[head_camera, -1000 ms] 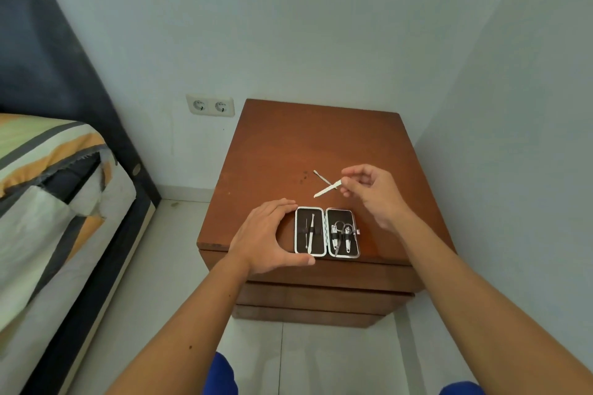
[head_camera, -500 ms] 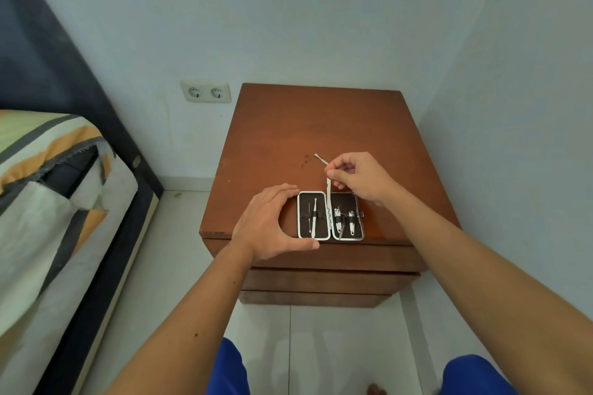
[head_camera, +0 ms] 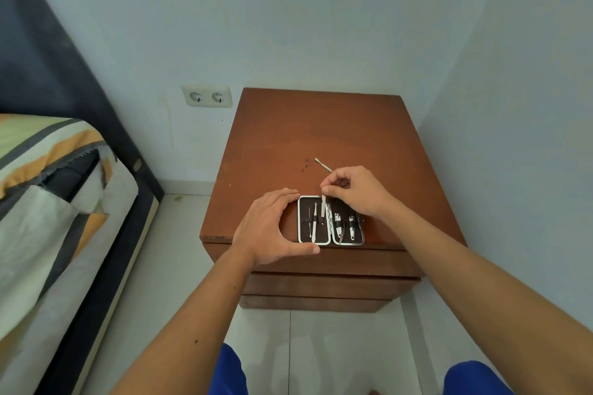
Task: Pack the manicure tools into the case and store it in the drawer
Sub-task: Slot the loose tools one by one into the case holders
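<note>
Head view: we are bracing the open case [head_camera: 313, 236] with our curled left hand [head_camera: 269, 228], while our right hand [head_camera: 356, 191] is pinching a thin, stiff, light file [head_camera: 323, 202] by its top.

Soft, even, cool light fills the room, moderately bright, with no hard glare. The pale wall [head_camera: 288, 26] reads bluish-grey and darkens a little toward the upper corners. The tabletop [head_camera: 321, 125] shows only a faint sheen, and the left hand [head_camera: 269, 228] throws a soft shadow beneath its palm. Wide-angle distortion bends the wall corner and stretches the forearms and bed [head_camera: 48, 202] at the edges. The centre is fairly sharp; the small tools in the case [head_camera: 330, 221] stay too fine to resolve clearly.
</note>
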### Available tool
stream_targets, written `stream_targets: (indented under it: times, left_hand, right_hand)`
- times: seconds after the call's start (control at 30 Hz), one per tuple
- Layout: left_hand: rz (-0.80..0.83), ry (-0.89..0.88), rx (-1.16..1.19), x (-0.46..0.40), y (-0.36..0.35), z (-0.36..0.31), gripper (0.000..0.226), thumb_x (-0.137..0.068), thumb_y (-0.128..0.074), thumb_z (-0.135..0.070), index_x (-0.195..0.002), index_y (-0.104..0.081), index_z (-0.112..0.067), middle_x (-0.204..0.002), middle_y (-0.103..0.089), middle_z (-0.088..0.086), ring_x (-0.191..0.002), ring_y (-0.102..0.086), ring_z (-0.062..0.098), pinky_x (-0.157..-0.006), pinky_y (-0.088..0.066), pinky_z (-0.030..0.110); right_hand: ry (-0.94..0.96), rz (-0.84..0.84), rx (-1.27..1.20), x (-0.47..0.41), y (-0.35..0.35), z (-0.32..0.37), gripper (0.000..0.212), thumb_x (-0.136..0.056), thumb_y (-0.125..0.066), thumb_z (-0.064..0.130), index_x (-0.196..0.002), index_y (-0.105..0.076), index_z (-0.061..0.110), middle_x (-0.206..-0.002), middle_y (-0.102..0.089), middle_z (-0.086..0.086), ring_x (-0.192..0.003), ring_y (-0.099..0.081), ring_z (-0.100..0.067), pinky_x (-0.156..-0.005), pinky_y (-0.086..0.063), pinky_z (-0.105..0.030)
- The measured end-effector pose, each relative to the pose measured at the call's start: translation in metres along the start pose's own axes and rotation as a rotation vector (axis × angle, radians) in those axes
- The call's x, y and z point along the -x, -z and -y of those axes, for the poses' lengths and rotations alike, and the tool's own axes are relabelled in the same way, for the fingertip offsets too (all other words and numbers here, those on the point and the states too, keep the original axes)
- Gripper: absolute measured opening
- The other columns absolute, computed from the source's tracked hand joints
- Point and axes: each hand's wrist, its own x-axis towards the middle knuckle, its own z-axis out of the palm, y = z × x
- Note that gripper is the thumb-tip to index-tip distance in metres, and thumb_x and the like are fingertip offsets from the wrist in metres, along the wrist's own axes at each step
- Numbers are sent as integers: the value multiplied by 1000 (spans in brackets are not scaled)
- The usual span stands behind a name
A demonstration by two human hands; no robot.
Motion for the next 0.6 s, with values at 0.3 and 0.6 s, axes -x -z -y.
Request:
stream_targets:
  times: [0.3, 0.6]
  left_hand:
    - [10, 6, -6, 1, 1, -2, 114, -58, -80, -86, -152, -45, -30, -157, -41, -18, -144, -30, 0, -117, -19, 22]
    - [11, 1, -6, 3, 1, -3, 116, -58, -76, -89, -153, -43, -33, -157, -39, -22, -144, -28, -4, -116, -18, 20]
  right_hand:
    - [195, 176, 311, 28, 2, -1, 56, -75, -85, 52, -125, -72, 29, -120, -56, 15, -117, -48, -7, -99, -38, -22]
    - [231, 151, 329, 39, -6, -6, 64, -76, -80, 58, -130, -69, 24, -127, -49, 15, -122, -40, -9, -111, -40, -34]
